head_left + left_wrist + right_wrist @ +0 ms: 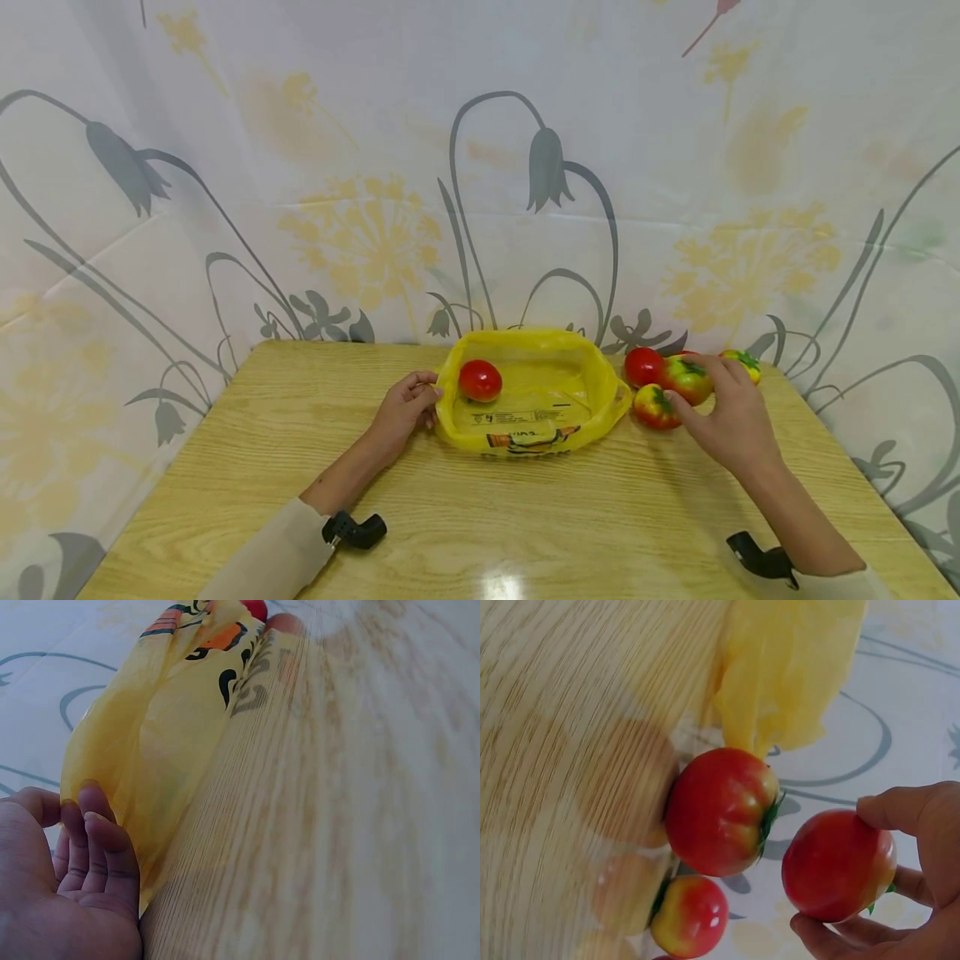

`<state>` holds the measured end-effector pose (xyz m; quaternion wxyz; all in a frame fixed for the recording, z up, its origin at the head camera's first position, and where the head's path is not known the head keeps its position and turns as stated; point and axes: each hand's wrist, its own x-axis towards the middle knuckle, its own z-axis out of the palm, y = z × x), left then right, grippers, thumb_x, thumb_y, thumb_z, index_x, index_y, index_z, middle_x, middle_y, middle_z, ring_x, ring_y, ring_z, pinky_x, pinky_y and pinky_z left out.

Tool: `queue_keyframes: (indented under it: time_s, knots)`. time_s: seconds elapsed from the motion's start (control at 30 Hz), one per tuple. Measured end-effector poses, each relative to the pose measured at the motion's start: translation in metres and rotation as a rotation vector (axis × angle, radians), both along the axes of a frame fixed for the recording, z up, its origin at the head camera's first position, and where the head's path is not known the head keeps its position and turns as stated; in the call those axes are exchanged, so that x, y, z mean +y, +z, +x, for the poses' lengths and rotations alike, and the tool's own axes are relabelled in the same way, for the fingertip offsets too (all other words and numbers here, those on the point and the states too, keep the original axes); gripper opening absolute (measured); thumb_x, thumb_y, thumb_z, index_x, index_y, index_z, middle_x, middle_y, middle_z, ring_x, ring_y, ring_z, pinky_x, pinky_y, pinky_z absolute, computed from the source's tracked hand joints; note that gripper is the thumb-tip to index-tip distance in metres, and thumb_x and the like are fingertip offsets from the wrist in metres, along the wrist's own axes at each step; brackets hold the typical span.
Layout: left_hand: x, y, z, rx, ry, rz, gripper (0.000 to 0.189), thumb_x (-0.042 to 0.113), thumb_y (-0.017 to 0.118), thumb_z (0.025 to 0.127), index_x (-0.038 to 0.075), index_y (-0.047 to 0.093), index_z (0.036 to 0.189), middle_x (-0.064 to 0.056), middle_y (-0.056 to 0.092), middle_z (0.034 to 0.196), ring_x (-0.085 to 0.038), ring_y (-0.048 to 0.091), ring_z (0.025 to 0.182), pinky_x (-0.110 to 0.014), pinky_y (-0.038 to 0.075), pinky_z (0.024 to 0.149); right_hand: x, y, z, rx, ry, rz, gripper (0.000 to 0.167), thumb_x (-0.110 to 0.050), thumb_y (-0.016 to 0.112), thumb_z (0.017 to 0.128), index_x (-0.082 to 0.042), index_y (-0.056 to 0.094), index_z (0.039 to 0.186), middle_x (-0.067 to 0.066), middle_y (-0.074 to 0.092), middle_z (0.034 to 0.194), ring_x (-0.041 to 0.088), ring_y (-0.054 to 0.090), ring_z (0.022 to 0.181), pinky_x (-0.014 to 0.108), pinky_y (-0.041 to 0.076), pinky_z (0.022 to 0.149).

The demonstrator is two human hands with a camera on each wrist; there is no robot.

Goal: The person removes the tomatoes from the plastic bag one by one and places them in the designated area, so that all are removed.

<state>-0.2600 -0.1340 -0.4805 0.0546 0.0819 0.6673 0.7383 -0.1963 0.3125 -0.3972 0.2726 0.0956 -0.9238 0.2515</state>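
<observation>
A yellow plastic bag [528, 435] lies spread open on the table, dark lettering on its front. One red tomato [480, 381] sits inside it, toward the left end. My left hand [405, 414] pinches the bag's left rim between thumb and fingers; in the left wrist view the fingers [94, 847] curl at the yellow film. To the right of the bag, my right hand [723, 408] grips a red and greenish tomato [836, 866] above the others. Below it are a red-yellow tomato [655, 408] and a red tomato [642, 367].
A yellow-green tomato [742, 363] lies at the far right, partly behind the right hand. The wooden table [480, 517] meets a flower-printed cloth [375, 125] at its back edge. Each wrist carries a black camera mount [356, 531].
</observation>
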Motion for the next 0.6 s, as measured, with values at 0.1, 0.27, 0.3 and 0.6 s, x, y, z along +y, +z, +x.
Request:
queue_keyframes:
  time_s: [0.1,0.27,0.3,0.6]
  knots:
    - [0.000,0.000,0.000,-0.003,0.000,-0.005,0.027,0.007,0.059,0.105,-0.007,0.054,0.127,0.001,0.063,0.078,-0.015,0.058,0.065,-0.025,0.051,0.062,0.004,-0.001,-0.002,-0.019,-0.024,-0.006,0.052,-0.011,0.084,0.088,0.002,0.062,0.133,0.032,0.056,0.124,0.050,0.054,0.105,0.069,0.047,0.085]
    - [-0.001,-0.001,0.000,-0.004,-0.004,-0.002,0.027,0.007,0.059,0.105,-0.007,0.054,0.128,0.001,0.064,0.080,-0.015,0.058,0.066,-0.025,0.051,0.062,0.011,-0.003,-0.005,-0.032,-0.050,-0.007,0.052,-0.012,0.083,0.089,0.004,0.060,0.133,0.033,0.056,0.125,0.052,0.054,0.107,0.071,0.048,0.086]
    - [-0.001,-0.001,0.000,-0.004,-0.004,0.000,0.027,0.007,0.059,0.105,-0.007,0.053,0.128,0.001,0.064,0.080,-0.015,0.059,0.066,-0.025,0.051,0.062,0.012,-0.004,-0.006,-0.035,-0.052,-0.007,0.052,-0.012,0.082,0.089,0.004,0.060,0.134,0.034,0.055,0.125,0.052,0.054,0.108,0.071,0.048,0.087]
    - [0.000,0.000,-0.001,-0.014,0.002,0.007,0.026,0.007,0.060,0.105,-0.006,0.054,0.126,0.000,0.064,0.080,-0.014,0.059,0.065,-0.024,0.051,0.061,0.024,-0.011,-0.010,-0.063,-0.080,-0.023,0.053,-0.012,0.079,0.090,0.006,0.057,0.134,0.036,0.052,0.132,0.055,0.051,0.115,0.074,0.044,0.094]
